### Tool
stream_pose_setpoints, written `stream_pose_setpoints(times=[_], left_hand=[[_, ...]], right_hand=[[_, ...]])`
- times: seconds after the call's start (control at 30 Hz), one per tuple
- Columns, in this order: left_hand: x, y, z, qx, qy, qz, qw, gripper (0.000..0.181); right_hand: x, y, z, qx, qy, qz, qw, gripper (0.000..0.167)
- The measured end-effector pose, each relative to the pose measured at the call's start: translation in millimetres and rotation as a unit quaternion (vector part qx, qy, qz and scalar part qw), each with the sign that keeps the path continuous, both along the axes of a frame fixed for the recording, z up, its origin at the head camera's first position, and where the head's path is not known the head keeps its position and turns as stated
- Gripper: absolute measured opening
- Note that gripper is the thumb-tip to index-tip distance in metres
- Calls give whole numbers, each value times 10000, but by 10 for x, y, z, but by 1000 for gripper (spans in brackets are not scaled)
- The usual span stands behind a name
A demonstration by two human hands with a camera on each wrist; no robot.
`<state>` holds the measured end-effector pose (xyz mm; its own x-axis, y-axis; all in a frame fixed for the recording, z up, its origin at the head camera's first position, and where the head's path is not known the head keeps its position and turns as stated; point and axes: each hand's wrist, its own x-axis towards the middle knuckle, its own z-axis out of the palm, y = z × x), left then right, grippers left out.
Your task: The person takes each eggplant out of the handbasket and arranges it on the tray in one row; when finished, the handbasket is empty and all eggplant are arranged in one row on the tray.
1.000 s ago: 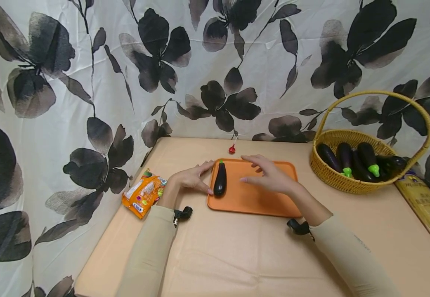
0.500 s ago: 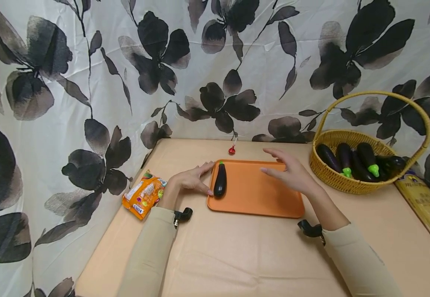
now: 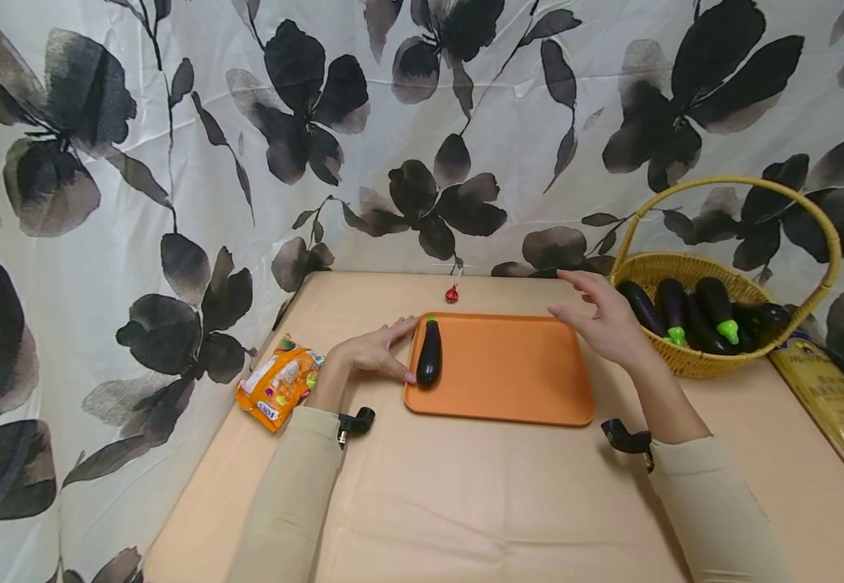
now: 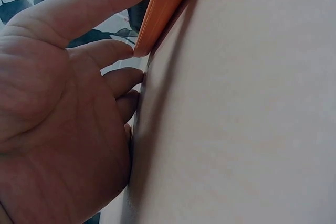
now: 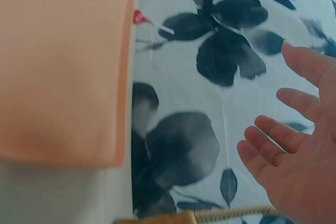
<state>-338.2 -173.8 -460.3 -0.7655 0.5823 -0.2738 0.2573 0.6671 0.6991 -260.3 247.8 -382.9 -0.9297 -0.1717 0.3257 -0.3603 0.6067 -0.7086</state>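
Observation:
An orange tray (image 3: 509,368) lies on the table with a dark eggplant (image 3: 429,354) along its left side, green stem end pointing away. My left hand (image 3: 374,352) rests at the tray's left edge. In the left wrist view its thumb and index finger touch the orange rim (image 4: 165,11), fingers loosely bent. Past the tray's right end, my right hand (image 3: 607,324) hovers with nothing in it, near the wicker basket (image 3: 692,366). Several eggplants (image 3: 715,301) lie in that basket. The right wrist view shows the right hand's fingers (image 5: 281,135) spread and relaxed.
An orange snack bag (image 3: 278,384) lies left of the left forearm. A red lollipop (image 3: 452,295) sits behind the tray. The basket's tall handle (image 3: 739,182) arches upward. A yellow package (image 3: 830,409) lies at the far right. Floral cloth (image 3: 422,146) hangs behind the table.
My right hand has moved right, from above the tray to beside the basket. The left hand, the tray and the eggplant on it have stayed in place.

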Motion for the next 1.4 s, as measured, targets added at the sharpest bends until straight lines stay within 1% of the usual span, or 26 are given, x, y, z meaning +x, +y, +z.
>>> stream_pose_setpoints(times=[0.13, 0.2, 0.33, 0.47, 0.57, 0.7, 0.83, 1.0, 1.13, 1.27, 1.4], left_hand=[[0, -13, 16, 9, -23, 22, 10000, 127], [0, -26, 19, 10, -35, 46, 10000, 127], [3, -56, 24, 4, -17, 48, 10000, 127], [13, -69, 39, 5, 2, -5, 10000, 128], [17, -79, 45, 12, -45, -11, 10000, 127], [14, -92, 36, 53, -67, -7, 10000, 127], [12, -98, 25, 66, -62, -10, 10000, 127], [12, -88, 17, 82, -68, -90, 9999, 126], [11, -88, 5, 101, -91, -90, 9999, 126], [10, -89, 1, 80, -92, -94, 9999, 127], [8, -82, 8, 93, -95, -109, 9999, 128]], right_hand=[[15, 165, 28, 244, 107, -461, 9986, 65], [24, 248, 39, 492, 113, -745, 9959, 67], [49, 407, 65, 863, 90, -1173, 9893, 70], [80, 553, 72, 873, -12, -1361, 9868, 72], [91, 654, 68, 937, -159, -1472, 9845, 73], [65, 799, 58, 1099, -391, -1612, 9800, 76], [3, 977, 19, 1351, -587, -1667, 9749, 77], [-101, 1255, -41, 1852, -774, -1651, 9656, 74], [-191, 1468, -45, 2196, -796, -1553, 9599, 69], [-247, 1638, -17, 2348, -897, -1445, 9571, 67], [-295, 1739, 16, 2334, -1220, -1389, 9547, 71]])
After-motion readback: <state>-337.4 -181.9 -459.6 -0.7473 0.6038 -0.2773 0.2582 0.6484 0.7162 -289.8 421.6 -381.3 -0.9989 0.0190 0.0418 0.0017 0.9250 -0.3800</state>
